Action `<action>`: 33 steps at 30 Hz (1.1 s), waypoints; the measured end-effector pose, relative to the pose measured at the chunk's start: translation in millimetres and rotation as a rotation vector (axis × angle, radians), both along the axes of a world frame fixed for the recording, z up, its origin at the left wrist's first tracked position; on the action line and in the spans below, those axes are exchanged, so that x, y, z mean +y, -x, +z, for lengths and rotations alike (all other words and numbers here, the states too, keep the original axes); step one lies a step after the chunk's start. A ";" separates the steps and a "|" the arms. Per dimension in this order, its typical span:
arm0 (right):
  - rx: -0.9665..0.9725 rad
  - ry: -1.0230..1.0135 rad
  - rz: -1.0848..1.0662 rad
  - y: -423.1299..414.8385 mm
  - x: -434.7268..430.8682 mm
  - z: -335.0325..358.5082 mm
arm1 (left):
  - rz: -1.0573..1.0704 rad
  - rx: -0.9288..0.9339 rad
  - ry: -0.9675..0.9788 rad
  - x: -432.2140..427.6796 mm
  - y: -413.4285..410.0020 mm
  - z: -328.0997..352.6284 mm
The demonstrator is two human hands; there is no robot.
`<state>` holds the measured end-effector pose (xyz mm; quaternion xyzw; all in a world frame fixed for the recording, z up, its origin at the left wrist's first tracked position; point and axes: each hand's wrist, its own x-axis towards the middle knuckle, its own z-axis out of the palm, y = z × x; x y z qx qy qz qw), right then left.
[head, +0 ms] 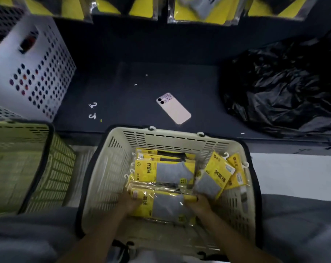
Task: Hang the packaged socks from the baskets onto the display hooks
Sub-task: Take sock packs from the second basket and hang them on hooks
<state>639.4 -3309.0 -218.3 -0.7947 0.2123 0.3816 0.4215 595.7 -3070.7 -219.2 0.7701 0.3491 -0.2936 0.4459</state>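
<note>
Yellow card under clear film: packaged socks (166, 205), grey pairs in glossy sleeves, stacked in the cream basket (172, 133) directly in front of you.

Handling, by judgement: light and flat, soft at the sock end, stiffer along the yellow card. The film looks slick, so expect the packs to slide over one another.

Best hold: the card edge, or just below the white plastic hook (226, 154) at the top of each pack, so the hook stays free for the display.

Hands: your left hand (129, 203) curls round the left edge of the nearest pack, and your right hand (198, 204) grips its right edge.

Writing: "消臭袜" in black on the yellow card. The round logo beside it is too small to read.

Also present: hanging packs (198, 8) along the top of the view. On the dark shelf (141, 82) lie a pink phone (173, 108), loose white hooks (92, 111) and a black plastic bag (284, 88).
</note>
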 end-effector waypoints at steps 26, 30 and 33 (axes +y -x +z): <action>-0.410 -0.905 -0.366 -91.6 -14.2 269.7 | 0.503 -0.742 0.467 -7.9 -89.2 260.4; -0.453 -0.950 -0.347 -97.1 -13.0 305.6 | 0.381 -0.860 0.821 -45.4 -106.9 314.8; -0.512 -0.984 -0.320 -100.1 -15.4 324.6 | 0.304 -0.998 0.764 -62.6 -119.2 345.6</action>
